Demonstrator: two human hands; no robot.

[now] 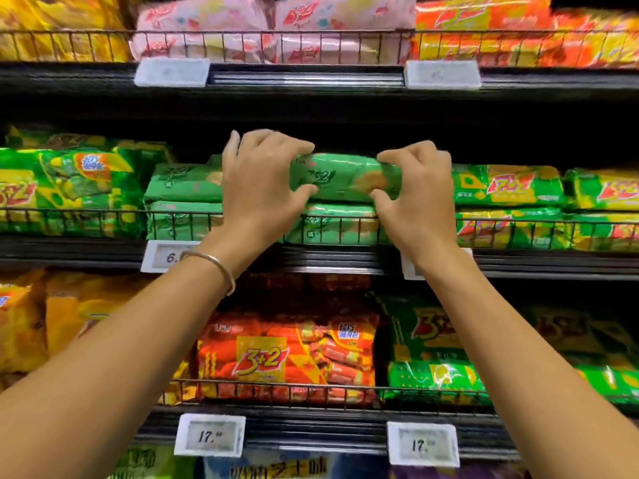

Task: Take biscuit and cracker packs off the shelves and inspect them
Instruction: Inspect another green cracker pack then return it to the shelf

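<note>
- Here, centre of the frame: a green cracker pack (345, 176) lies on top of a similar green pack (337, 228) on the middle shelf (345, 261), behind the wire rail (86, 211).
- Left hand (262, 191): fingers (294, 145) curled over the pack's left end, thumb beneath, clamped on it. A metal bangle (216, 266) circles the wrist.
- Right hand (420, 202): fingers and thumb pinch the pack's right end.
- Lower centre: a red pack (287, 357) marked "3+2", above white price tags (209, 435).
- Upper centre: pink packs (273, 29), blurred.
</note>
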